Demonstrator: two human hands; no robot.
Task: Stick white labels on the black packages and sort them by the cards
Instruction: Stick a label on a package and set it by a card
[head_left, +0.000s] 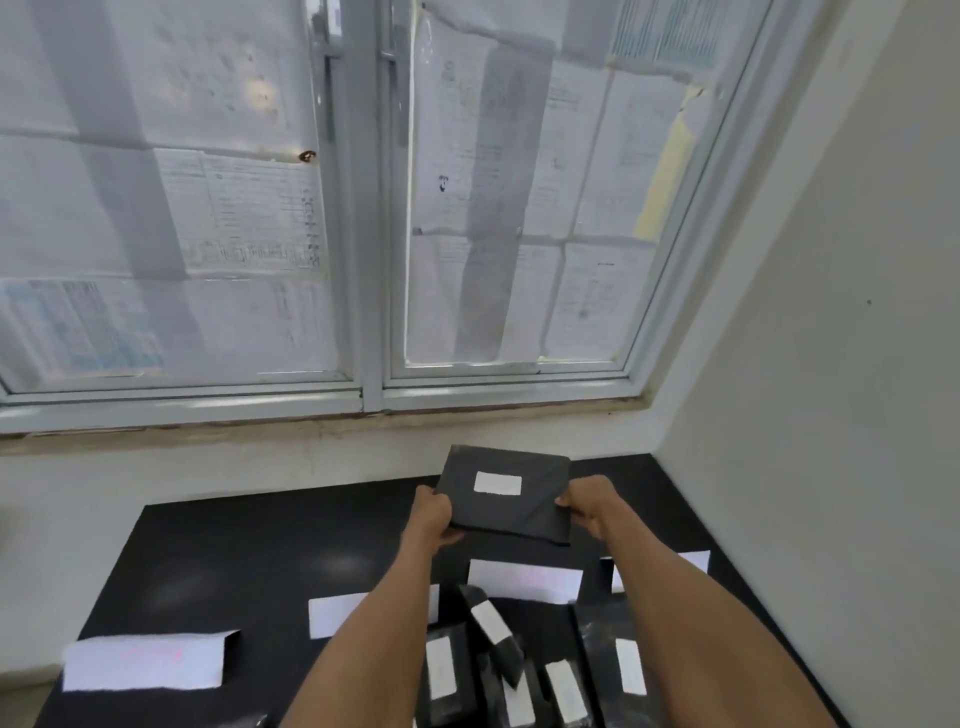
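Left hand (431, 512) and right hand (589, 506) grip a labelled black package (519, 512) above white cards (524, 577) and heaped packages (511, 657).

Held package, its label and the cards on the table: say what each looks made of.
Package: probably thin black plastic film, matte with a faint sheen; it creases and wrinkles softly. Label: likely a white paper sticker, flat and matte against the wrap. Cards: seemingly white paper or thin card, matte and thin-edged.
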